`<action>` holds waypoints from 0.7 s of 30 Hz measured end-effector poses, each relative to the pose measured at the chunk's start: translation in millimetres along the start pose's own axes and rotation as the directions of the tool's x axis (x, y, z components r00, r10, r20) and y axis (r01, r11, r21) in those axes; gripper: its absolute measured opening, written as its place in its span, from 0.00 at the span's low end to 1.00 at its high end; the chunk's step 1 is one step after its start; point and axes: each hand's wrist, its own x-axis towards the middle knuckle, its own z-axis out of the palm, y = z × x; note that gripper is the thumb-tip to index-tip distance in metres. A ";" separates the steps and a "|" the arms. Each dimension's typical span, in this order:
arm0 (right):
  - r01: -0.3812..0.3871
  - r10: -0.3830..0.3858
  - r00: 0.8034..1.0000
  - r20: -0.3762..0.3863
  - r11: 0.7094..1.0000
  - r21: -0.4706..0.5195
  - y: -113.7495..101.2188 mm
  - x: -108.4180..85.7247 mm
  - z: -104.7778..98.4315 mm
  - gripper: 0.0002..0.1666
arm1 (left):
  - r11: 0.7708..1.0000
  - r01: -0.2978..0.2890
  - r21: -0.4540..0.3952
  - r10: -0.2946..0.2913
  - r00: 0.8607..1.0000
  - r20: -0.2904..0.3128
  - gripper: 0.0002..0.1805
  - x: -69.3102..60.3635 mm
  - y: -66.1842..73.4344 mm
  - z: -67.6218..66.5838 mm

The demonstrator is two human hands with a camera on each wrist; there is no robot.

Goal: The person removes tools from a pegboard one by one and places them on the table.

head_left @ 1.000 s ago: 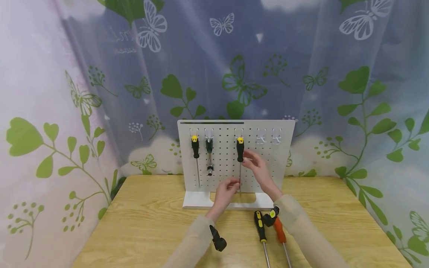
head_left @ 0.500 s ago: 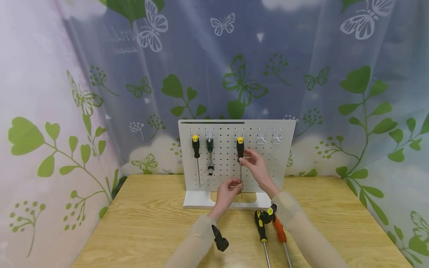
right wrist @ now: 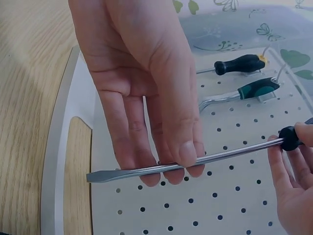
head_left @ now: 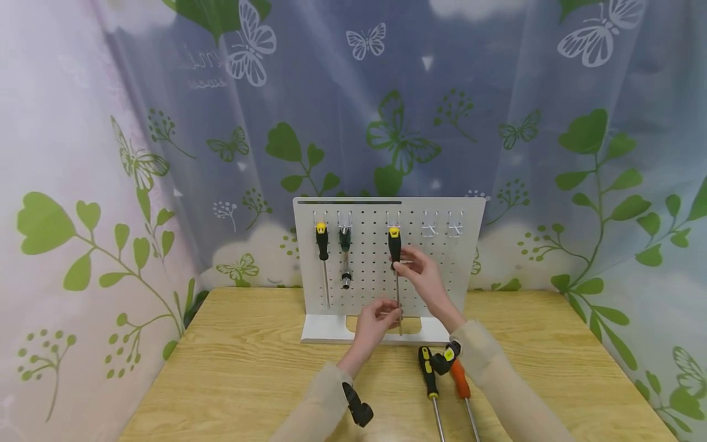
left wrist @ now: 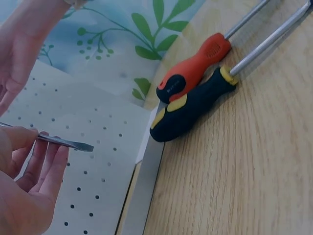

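A slotted screwdriver with a black handle and yellow end stands nearly upright before the white pegboard. Its yellow end overlaps a hook; whether it is hooked there I cannot tell. My right hand pinches the handle's lower end, also seen at the right edge of the right wrist view. Lower down, my left hand pinches the shaft between thumb and fingers, just above the flat tip. To the left hang another black-and-yellow screwdriver and a green-handled tool with a bent metal shaft.
Two clear hooks on the board's right side hold nothing. On the wooden table, a black-and-yellow screwdriver and an orange-handled screwdriver lie near my right forearm. A patterned curtain hangs behind.
My right hand has gone from beside the handle to pinching its lower end. My left hand has come slightly lower, and the screwdriver's tip has swung a little down and to the right.
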 end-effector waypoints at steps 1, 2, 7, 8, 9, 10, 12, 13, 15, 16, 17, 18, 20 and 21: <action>-0.001 0.001 1.000 0.002 1.000 0.001 -0.9 -0.6 0.1 0.25 | 1.000 -0.003 -0.010 0.003 1.000 0.005 0.11 -1.9 1.0 0.1; -0.004 0.004 1.000 0.002 1.000 0.005 -1.7 -1.3 0.2 0.25 | 1.000 -0.001 -0.022 0.001 1.000 0.010 0.11 -3.6 1.8 -0.1; -0.013 0.012 1.000 0.009 1.000 0.025 -5.5 -4.2 0.6 0.25 | 0.998 0.025 -0.058 -0.023 0.999 0.029 0.12 -11.2 7.1 -0.6; -0.015 0.014 1.000 0.011 0.999 0.028 -6.1 -4.9 0.5 0.25 | 0.997 0.035 -0.063 -0.033 0.999 0.032 0.12 -12.5 8.4 -0.7; -0.016 0.016 1.000 0.014 0.999 0.031 -7.0 -5.5 0.5 0.25 | 0.997 0.038 -0.064 -0.036 0.999 0.034 0.12 -13.8 9.3 -0.8; -0.017 0.016 1.000 0.016 0.999 0.032 -7.5 -6.1 0.5 0.26 | 0.997 0.039 -0.066 -0.037 0.999 0.036 0.12 -15.2 10.1 -0.8; -0.014 0.013 1.000 0.020 0.999 0.037 -9.0 -7.3 0.4 0.26 | 0.997 0.038 -0.066 -0.036 0.999 0.037 0.12 -17.6 11.6 -0.9; -0.013 0.012 1.000 0.019 0.999 0.034 -9.9 -8.2 0.3 0.26 | 0.997 0.039 -0.064 -0.036 0.999 0.038 0.12 -18.5 12.2 -1.0; -0.008 0.007 1.000 0.019 0.999 0.033 -11.8 -9.8 0.1 0.26 | 0.998 0.039 -0.059 -0.037 0.999 0.038 0.12 -20.5 13.4 -1.2; -0.004 0.003 1.000 0.019 0.999 0.033 -12.3 -10.6 0.0 0.26 | 0.998 0.038 -0.057 -0.036 0.999 0.039 0.12 -21.5 14.2 -1.4; -0.001 0.001 1.000 0.019 0.999 0.038 -13.3 -11.6 0.0 0.26 | 0.998 0.039 -0.054 -0.037 0.999 0.039 0.12 -22.5 15.0 -1.7; 0.001 -0.002 1.000 0.021 0.999 0.034 -14.0 -12.7 -0.2 0.26 | 0.998 0.031 -0.050 -0.029 0.999 0.042 0.12 -23.7 15.6 -2.0; 0.009 -0.010 1.000 0.023 0.999 0.034 -15.6 -15.2 -0.1 0.26 | 0.999 0.024 -0.046 -0.022 0.999 0.047 0.12 -26.0 16.9 -2.7; 0.012 -0.013 1.000 0.025 0.999 0.036 -16.3 -16.6 0.0 0.25 | 0.999 0.015 -0.044 -0.013 0.999 0.051 0.12 -27.4 17.6 -3.1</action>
